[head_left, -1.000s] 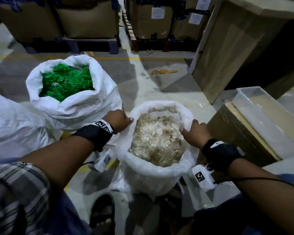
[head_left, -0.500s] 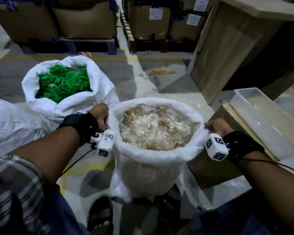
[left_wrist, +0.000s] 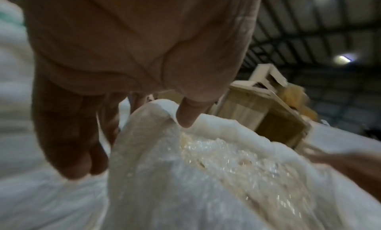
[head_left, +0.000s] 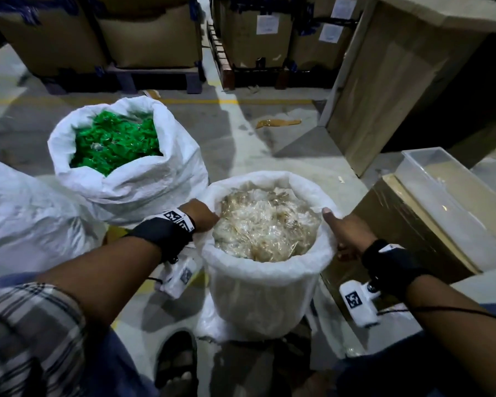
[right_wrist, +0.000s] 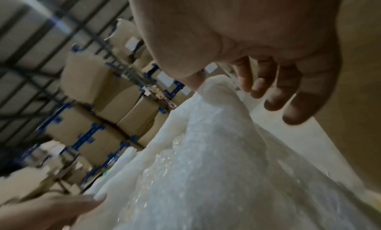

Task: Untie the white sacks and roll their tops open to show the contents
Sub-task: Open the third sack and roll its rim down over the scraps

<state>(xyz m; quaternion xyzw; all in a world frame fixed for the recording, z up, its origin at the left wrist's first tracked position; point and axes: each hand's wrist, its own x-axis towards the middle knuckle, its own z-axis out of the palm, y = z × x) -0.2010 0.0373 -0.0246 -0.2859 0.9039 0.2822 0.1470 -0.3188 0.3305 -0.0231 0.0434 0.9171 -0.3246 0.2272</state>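
The near white sack (head_left: 264, 296) stands between my arms. Its top is rolled into a thick rim around clear and tan plastic scraps (head_left: 267, 227). My left hand (head_left: 209, 222) holds the left rim. In the left wrist view its thumb (left_wrist: 185, 117) hooks inside the rim and its fingers (left_wrist: 70, 143) lie down the outside. My right hand (head_left: 335, 227) is at the right rim. Its thumb (right_wrist: 191, 80) touches the rim, while its loosely curled fingers (right_wrist: 288, 99) hang just off the sack's outside. Behind stands a second sack (head_left: 155, 184), open on green pieces (head_left: 115, 144).
A third white sack (head_left: 26, 219) bulges at the left edge. A wrapped cardboard box (head_left: 407, 224) with a clear tub (head_left: 447, 202) on it sits close on the right. A wooden crate (head_left: 398, 96) and palletised cartons (head_left: 149, 38) stand behind. My sandalled foot (head_left: 178, 365) is below the sack.
Half a second ago both hands gripped the rolled rim low on its sides. They have since turned and come up onto the rim, thumbs at its inner edge. The right fingers have loosened.
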